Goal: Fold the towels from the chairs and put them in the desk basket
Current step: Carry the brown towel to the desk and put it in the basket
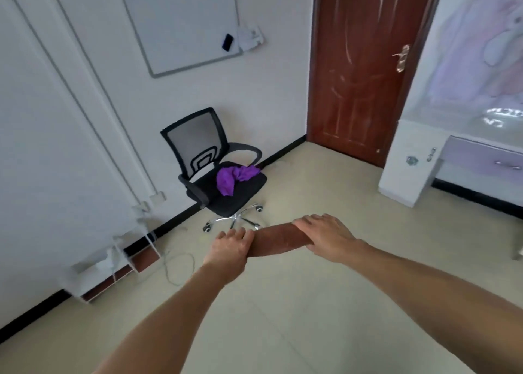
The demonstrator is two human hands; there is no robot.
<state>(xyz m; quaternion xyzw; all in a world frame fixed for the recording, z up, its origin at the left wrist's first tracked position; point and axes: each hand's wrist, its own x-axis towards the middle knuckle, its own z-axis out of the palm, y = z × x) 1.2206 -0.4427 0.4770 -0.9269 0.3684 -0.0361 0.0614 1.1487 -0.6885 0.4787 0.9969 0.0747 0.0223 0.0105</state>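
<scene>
**Brown towel held between both hands, purple towel on the chair**

You hold a brown towel (278, 239), folded into a narrow band, out in front of you in the air above the floor. Your left hand (230, 246) grips its left end with the fingers curled over the top edge. Your right hand (325, 237) closes over the right end, fingers wrapped across the cloth. The band runs straight between the two hands and touches nothing else.

Just beyond your hands stands a black office chair (195, 144) with a mesh back, armrests and a chrome castor base. A purple towel (233, 178) lies crumpled on its seat, toward the right armrest. The chair is near the wall and between you and the corner.

Low on the left, a white shelf unit (93, 263) sits against the wall, with loose cables (175, 269) trailing from it across the floor. A wall socket (157, 196) is above it. A whiteboard (181, 19) hangs on the wall over the chair, with a dark eraser (227, 42) stuck near its lower right corner.

A reddish-brown door (365, 62) with a metal handle (402, 57) is shut at the back right. A white desk (407, 169) with a pale drawer (486, 158) stands to its right. The floor (283, 303) is pale beige tile, edged by a black skirting.
</scene>
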